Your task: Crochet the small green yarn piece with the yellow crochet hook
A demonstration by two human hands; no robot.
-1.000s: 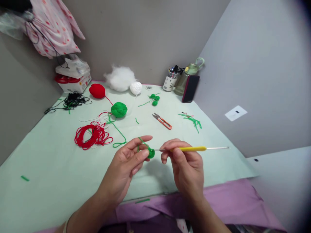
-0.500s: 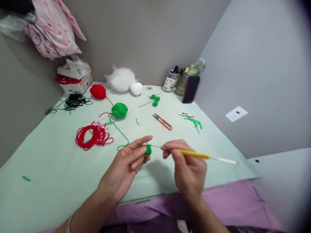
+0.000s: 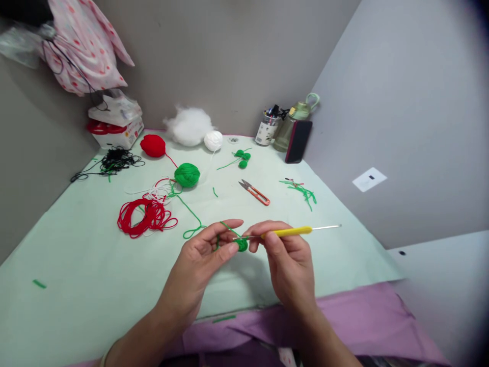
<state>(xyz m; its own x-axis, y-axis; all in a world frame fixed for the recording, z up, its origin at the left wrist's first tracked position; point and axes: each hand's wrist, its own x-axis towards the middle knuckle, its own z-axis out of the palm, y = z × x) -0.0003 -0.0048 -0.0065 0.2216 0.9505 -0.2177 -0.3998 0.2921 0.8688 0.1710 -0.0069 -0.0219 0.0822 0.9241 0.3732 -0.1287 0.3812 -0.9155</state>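
Observation:
Between the thumb and fingers of my left hand (image 3: 206,252) is a small green crochet piece (image 3: 242,245). Green yarn runs over that hand's raised index finger and back along the table to a green yarn ball (image 3: 187,175). My right hand (image 3: 288,255) grips a crochet hook (image 3: 292,232) by its yellow handle, like a pen. The hook's thin metal tip reaches left across the top of the green piece, with yarn on its shaft. Part of the piece is hidden by the left thumb.
Orange thread snips (image 3: 255,193) lie beyond my hands. Left are a red yarn coil (image 3: 143,218), a red yarn ball (image 3: 153,146) and black yarn (image 3: 119,160). White stuffing (image 3: 191,125), small green crocheted balls (image 3: 243,157), a phone (image 3: 298,142) and a bottle (image 3: 284,133) stand farther back.
The crochet hook has moved left, its tip now across the green piece. My right hand has come closer to my left, and the left hand has turned slightly with the piece.

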